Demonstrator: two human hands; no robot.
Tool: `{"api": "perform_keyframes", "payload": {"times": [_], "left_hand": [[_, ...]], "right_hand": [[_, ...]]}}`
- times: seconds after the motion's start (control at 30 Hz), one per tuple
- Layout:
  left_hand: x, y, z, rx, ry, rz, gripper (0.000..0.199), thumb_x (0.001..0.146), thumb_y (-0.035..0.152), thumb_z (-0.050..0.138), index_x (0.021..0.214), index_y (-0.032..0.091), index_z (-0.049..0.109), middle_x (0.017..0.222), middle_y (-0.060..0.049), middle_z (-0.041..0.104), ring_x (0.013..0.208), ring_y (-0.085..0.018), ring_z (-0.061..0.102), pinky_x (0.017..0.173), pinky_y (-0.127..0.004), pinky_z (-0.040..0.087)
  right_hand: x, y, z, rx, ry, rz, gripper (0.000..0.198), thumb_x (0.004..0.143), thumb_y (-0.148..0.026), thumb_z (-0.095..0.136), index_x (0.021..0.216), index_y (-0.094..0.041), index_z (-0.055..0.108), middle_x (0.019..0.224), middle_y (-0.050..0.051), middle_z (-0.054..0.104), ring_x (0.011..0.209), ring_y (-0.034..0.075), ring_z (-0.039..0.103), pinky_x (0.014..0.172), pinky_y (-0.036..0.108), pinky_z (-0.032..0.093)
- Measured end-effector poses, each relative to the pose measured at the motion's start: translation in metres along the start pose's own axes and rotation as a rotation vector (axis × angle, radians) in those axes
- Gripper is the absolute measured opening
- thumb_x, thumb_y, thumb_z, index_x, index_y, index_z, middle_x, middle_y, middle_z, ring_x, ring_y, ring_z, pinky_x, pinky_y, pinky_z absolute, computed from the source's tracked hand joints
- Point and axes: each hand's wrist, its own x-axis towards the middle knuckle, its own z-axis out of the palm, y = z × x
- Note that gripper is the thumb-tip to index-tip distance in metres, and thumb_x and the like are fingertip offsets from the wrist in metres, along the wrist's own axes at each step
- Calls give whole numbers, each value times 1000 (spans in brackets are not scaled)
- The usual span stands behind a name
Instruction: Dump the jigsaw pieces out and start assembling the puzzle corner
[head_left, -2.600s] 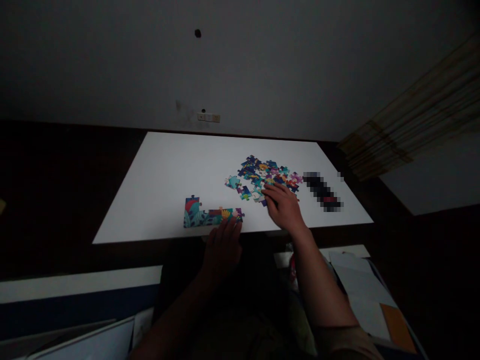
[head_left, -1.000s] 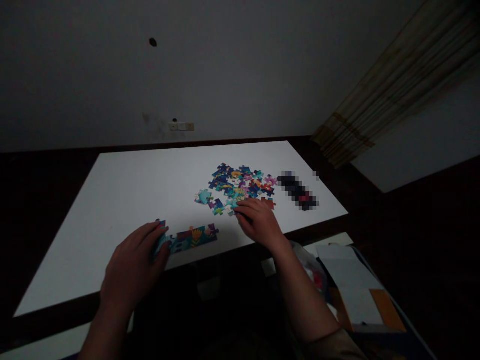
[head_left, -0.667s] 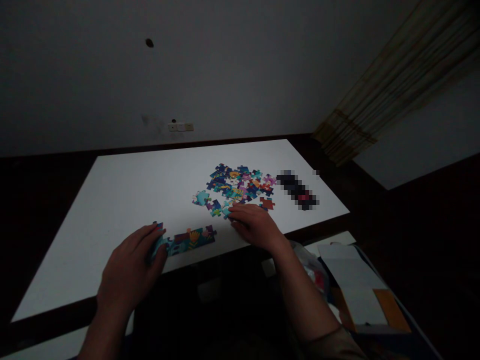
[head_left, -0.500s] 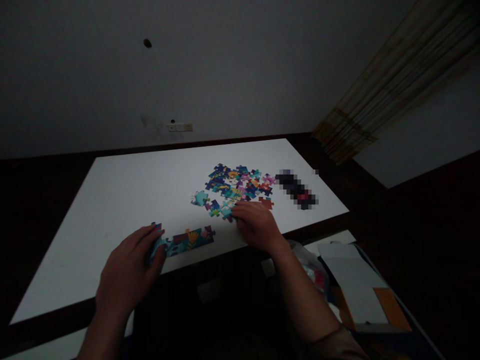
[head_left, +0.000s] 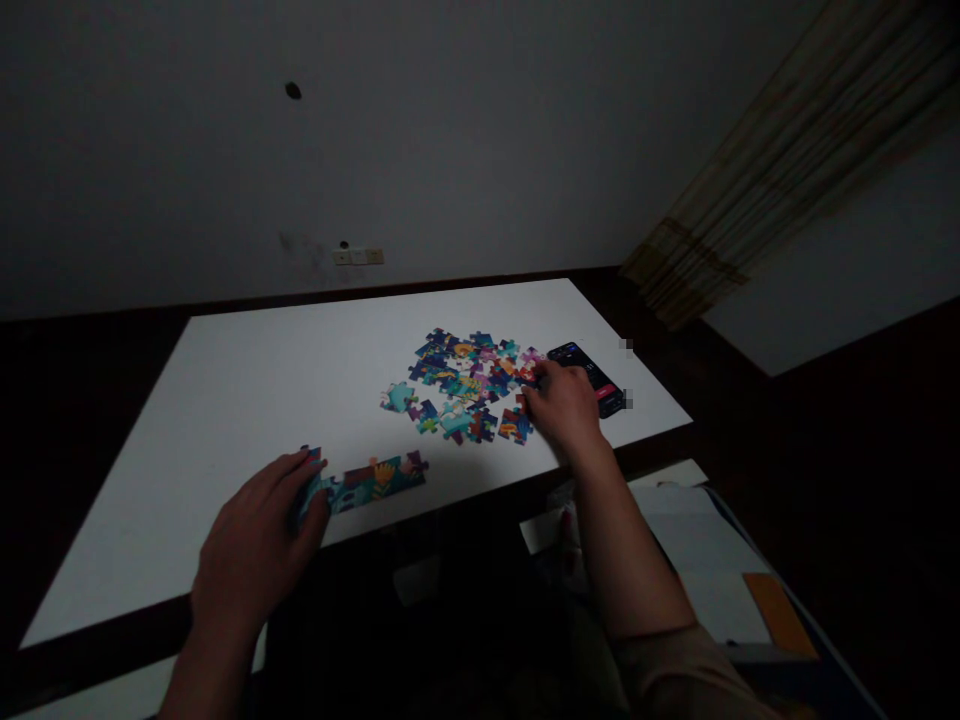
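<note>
A joined strip of jigsaw puzzle pieces [head_left: 384, 478] lies near the table's front edge. My left hand [head_left: 259, 525] grips its left end, fingers over the pieces and thumb along the near side, hiding part of it. To the right is a loose heap of colourful puzzle pieces [head_left: 466, 375], partly overlapping. My right hand [head_left: 566, 402] is at the heap's right edge, fingers curled and closed on a puzzle piece mostly hidden by the fingertips. A blue and orange piece [head_left: 515, 425] lies just left of that hand.
A dark phone [head_left: 609, 395] with a lit screen lies behind my right hand on the white table [head_left: 262, 380]. Beside the table's right front, papers and an orange-brown item [head_left: 780, 612] rest on a lower surface. A wall with sockets [head_left: 358, 257] stands behind.
My right hand has moved right and away from me, from the heap's near edge to its right edge, uncovering pieces there. My left hand stays on the strip.
</note>
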Motion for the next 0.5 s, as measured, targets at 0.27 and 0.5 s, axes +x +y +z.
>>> {"api": "perform_keyframes", "payload": {"times": [0.27,0.5], "left_hand": [[-3,4,-5,-18,10,-4,39,91,32,47,129,25,51,136,-9,51,125,-30,47,101,-53,42],[-12,1,-1,-77,133,28,29,89,27,49,116,25,59,130,-8,57,120,-29,51,99,-51,44]], "right_hand": [[7,1,1,162,-54,-6,36,78,-24,59,114,-23,59,109,13,62,95,31,59,83,50,49],[13,-33,-16,323,128,112,26,83,-28,59,107,-22,64,103,13,64,88,27,61,82,47,50]]}}
